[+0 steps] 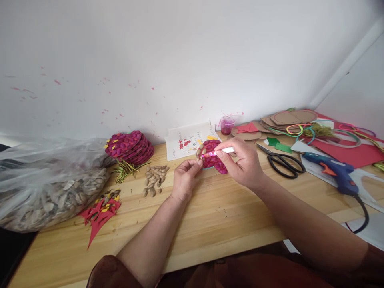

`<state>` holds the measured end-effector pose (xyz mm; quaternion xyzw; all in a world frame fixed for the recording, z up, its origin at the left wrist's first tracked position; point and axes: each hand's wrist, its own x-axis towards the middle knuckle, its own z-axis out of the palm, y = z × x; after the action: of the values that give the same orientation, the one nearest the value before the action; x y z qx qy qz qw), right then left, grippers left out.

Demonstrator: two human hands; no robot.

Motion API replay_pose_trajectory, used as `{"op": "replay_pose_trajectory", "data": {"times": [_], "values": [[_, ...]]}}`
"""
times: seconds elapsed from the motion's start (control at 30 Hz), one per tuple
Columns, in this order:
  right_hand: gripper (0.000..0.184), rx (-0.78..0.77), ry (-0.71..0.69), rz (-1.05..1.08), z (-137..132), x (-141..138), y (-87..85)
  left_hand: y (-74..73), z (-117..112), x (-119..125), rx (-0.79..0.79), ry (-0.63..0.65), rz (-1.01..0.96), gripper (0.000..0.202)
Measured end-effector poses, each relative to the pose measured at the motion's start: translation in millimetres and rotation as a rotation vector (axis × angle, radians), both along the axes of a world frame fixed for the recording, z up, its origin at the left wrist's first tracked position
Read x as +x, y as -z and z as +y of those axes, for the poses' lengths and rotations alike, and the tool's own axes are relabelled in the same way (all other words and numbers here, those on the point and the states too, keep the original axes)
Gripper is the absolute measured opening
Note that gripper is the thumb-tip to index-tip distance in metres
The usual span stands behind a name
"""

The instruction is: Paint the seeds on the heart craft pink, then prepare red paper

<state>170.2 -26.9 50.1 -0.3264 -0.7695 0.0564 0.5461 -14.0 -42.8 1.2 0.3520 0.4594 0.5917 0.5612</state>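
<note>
My left hand (186,179) pinches the left edge of a shell-covered craft piece (220,165), mostly painted magenta, with some bare tan shells at its left. In my right hand (244,164) is a white-handled paintbrush (225,150), its pink-wet tip against the shells near my left fingertips. Behind the piece lies a white paper sheet (174,141) bearing small red and yellow cut-out stars. A clear plastic cup (227,125) of magenta paint stands beyond my right hand. Loose nut shells (154,178) are spread on the table left of my left hand.
Leftward are a clear bag of shells (66,196), stacked magenta shell pieces (132,146), green stems (126,171) and red scraps (100,216). On the right lie black scissors (283,163), a blue glue gun (337,170), cardboard cut-outs (292,117) and coloured cords. A paint-spattered wall stands behind.
</note>
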Motion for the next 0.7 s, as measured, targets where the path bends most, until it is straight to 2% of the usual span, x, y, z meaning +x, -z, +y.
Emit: {"op": "replay_pose_trajectory", "data": {"times": [0.4,0.7], "values": [[0.006,0.011,-0.031,-0.033,-1.1,1.1,-1.3,1.8,1.2,-0.6,-0.023,-0.012,-0.042,0.04],[0.005,-0.006,0.031,-0.003,2.7,3.0,1.8,2.2,0.5,0.1,-0.001,-0.01,-0.01,0.039]]}}
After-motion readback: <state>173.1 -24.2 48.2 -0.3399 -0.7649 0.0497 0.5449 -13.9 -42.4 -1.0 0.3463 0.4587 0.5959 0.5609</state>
